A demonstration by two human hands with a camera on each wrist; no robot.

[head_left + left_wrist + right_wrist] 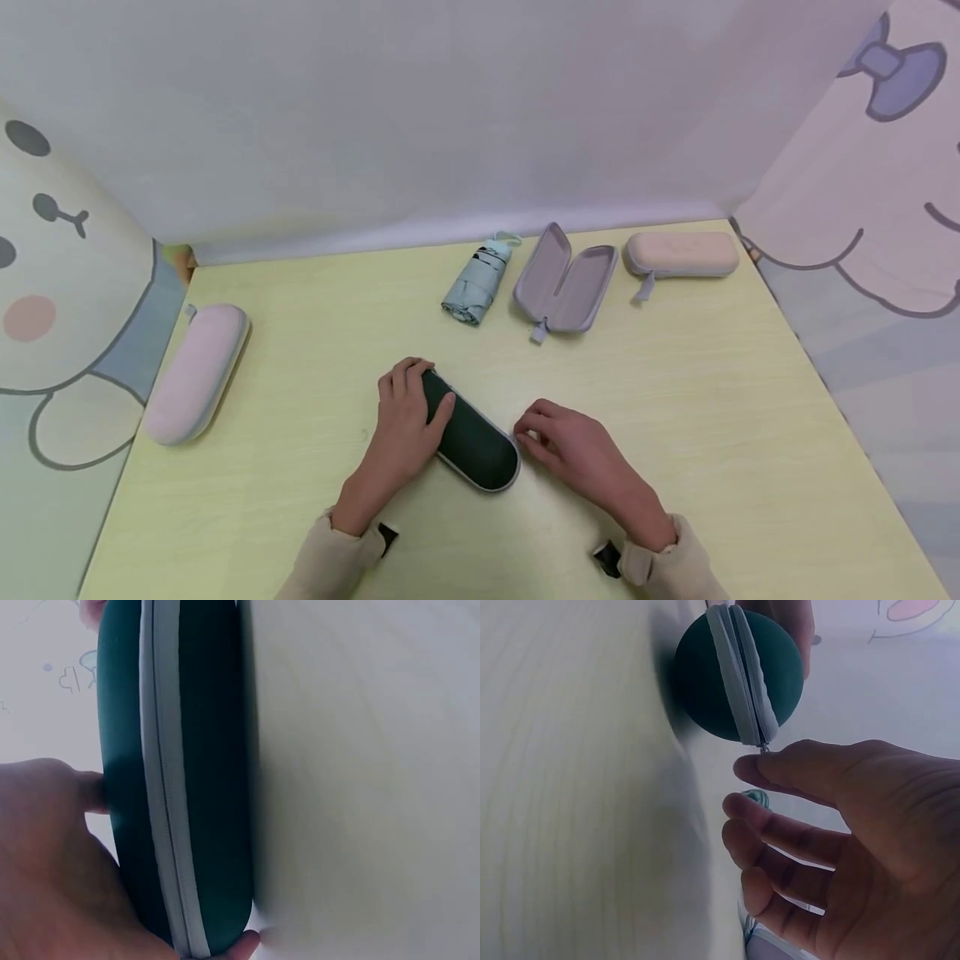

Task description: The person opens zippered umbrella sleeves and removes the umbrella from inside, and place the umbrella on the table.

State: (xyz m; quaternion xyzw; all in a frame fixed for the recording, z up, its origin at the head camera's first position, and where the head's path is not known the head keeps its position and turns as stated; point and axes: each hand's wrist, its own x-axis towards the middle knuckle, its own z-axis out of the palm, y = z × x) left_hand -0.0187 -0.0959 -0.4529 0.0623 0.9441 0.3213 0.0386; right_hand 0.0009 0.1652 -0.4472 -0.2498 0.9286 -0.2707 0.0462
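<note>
A dark green zip case (474,437) lies slantwise on the table, with a pale grey zip band (166,780) around its side. My left hand (408,417) grips its far left end, the thumb laid across the top. At the near right end, my right hand (573,450) pinches the zip pull (764,748) between thumb and forefinger; the thumb covers most of the pull. Three other fingers curl loosely below it in the right wrist view. The zip looks closed along the side seen by the left wrist.
Behind the hands lie a folded light blue umbrella (478,283), an open mauve case (562,287) and a closed peach case (682,254). A closed pink case (198,375) sits at the table's left edge. Pale printed cloth (450,125) hangs around the table.
</note>
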